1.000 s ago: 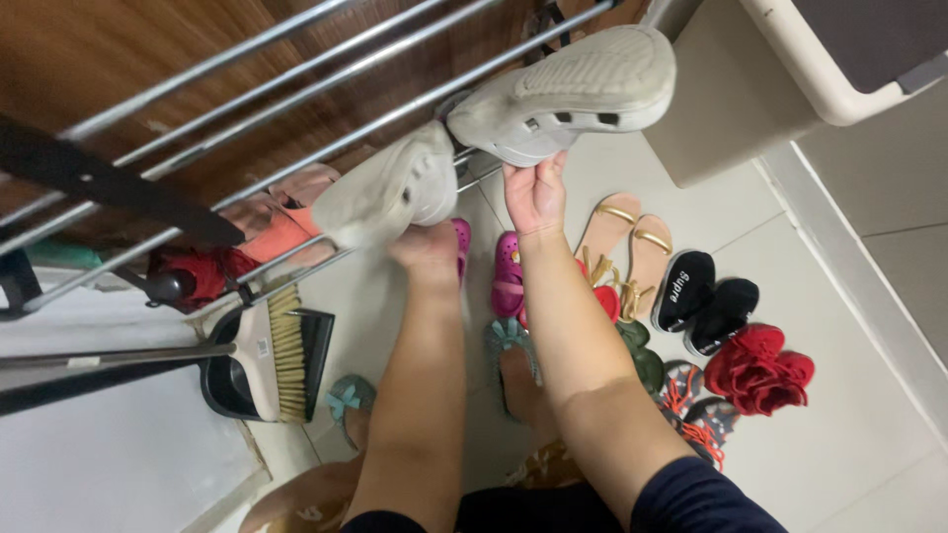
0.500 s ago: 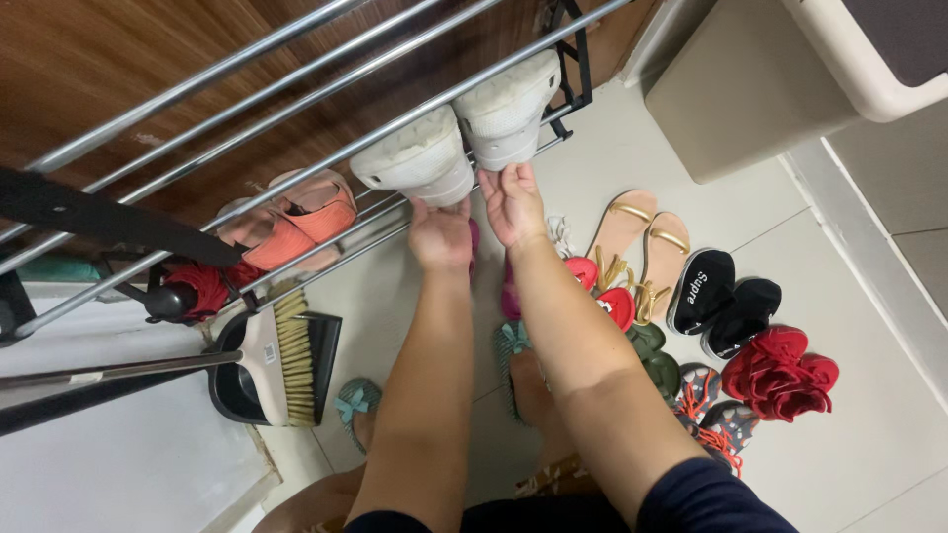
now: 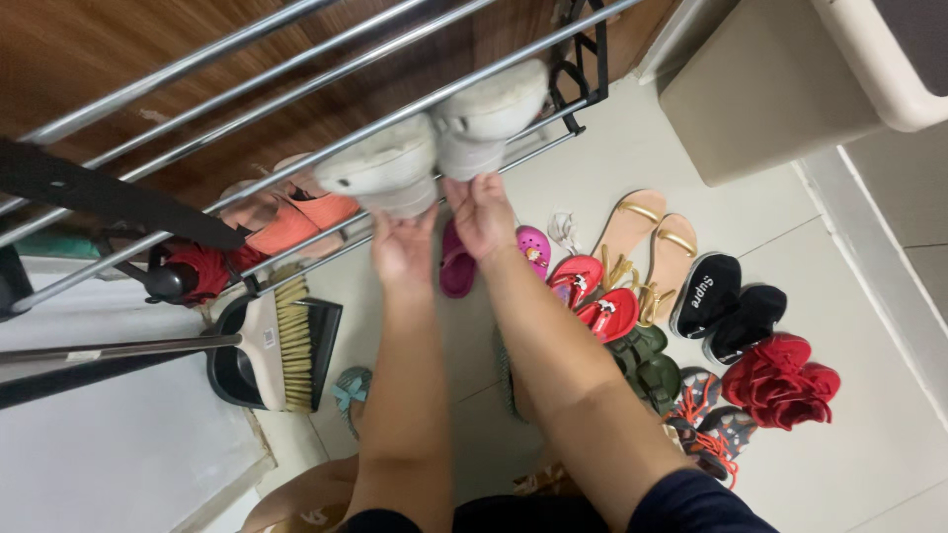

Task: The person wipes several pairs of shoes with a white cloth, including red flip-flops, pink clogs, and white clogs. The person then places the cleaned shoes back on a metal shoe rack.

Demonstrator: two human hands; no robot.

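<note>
Entryway of a home, seen from above. A metal-rail shoe rack (image 3: 296, 128) stands against a wooden door or panel (image 3: 148, 49) and carries off-white clogs (image 3: 434, 143) and orange sandals (image 3: 296, 212). Household footwear lies in loose pairs on the pale tiled floor (image 3: 869, 434): pink clogs (image 3: 459, 262), red sandals (image 3: 592, 296), gold-strapped sandals (image 3: 647, 242), black slippers (image 3: 726, 301) and red fabric shoes (image 3: 780, 380). A brush and dustpan (image 3: 272, 350) rest beside the rack.

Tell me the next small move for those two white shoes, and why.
Probably let go. Both white shoes seem to rest on the metal rack bars beside the orange sandals, with the left hand and right hand only at their heels.
</note>
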